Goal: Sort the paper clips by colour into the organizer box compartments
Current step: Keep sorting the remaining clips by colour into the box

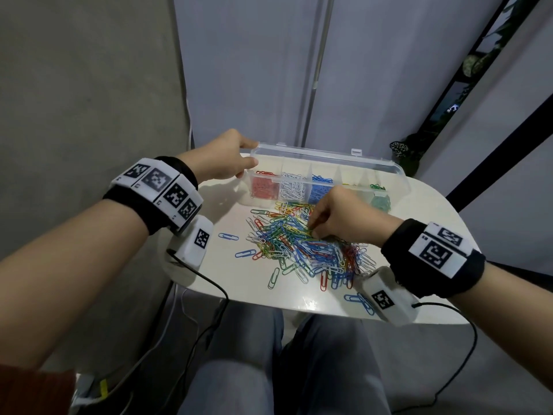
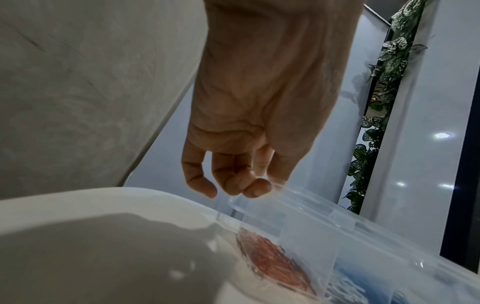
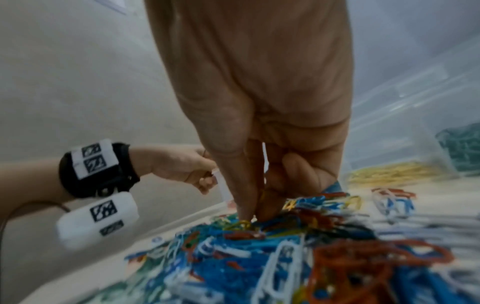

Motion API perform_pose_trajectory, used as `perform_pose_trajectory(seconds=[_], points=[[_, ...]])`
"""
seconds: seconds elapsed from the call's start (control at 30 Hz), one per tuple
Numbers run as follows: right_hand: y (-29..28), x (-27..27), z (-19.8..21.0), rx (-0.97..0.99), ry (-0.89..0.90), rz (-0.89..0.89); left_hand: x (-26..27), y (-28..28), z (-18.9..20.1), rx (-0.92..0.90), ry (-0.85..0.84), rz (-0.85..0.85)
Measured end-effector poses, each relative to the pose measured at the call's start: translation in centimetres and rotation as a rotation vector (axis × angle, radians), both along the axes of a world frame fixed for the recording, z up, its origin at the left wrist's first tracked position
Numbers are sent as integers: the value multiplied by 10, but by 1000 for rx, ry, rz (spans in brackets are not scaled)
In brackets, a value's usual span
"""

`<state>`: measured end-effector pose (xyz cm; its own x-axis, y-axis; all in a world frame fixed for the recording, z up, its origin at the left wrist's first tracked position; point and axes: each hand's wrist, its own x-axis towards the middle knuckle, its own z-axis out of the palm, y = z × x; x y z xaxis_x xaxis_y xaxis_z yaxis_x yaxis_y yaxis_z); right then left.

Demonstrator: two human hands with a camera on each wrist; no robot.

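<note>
A clear organizer box (image 1: 314,152) stands at the back of the white table (image 1: 419,205) with its lid up. Its compartments hold red (image 1: 263,187), white (image 1: 293,188), blue (image 1: 318,190), yellow and green (image 1: 381,200) clips. My left hand (image 1: 250,154) grips the box's left end, thumb and fingers on its corner (image 2: 249,189). A mixed pile of paper clips (image 1: 302,250) lies in front of the box. My right hand (image 1: 312,227) reaches down into the pile, its thumb and forefinger (image 3: 250,216) pinching a yellow clip (image 3: 240,223).
Stray blue clips (image 1: 228,236) lie left of the pile, and more (image 1: 359,299) lie near the table's front edge. Camera cables hang off both wrists. A concrete wall rises at the left, and a leafy plant (image 1: 401,149) stands behind the box's right end.
</note>
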<state>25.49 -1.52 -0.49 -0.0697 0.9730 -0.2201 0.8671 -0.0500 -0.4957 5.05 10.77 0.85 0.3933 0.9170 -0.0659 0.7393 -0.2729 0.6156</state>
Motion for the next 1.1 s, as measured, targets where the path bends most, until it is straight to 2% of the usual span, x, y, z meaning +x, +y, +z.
perform_pose_trajectory(seconds=[0.17,0.33,0.43,0.57,0.8,1.0,1.1], points=[[-2,-10,-2,75,-189,87,1,0,-1,-7,1,5],[-1,-13,-1,110,-227,130,1,2,-1,-18,-4,13],[2,-10,-1,93,-151,97,1,2,-2,-17,-3,10],[4,0,3,95,58,-27,0,2,-2,-10,8,4],[1,12,28,153,304,-155,-1,3,0,-15,2,-9],[13,42,54,335,334,-309,-1,4,-2,-18,-10,-12],[21,59,58,394,273,-393,-1,6,-3,-20,-10,-12]])
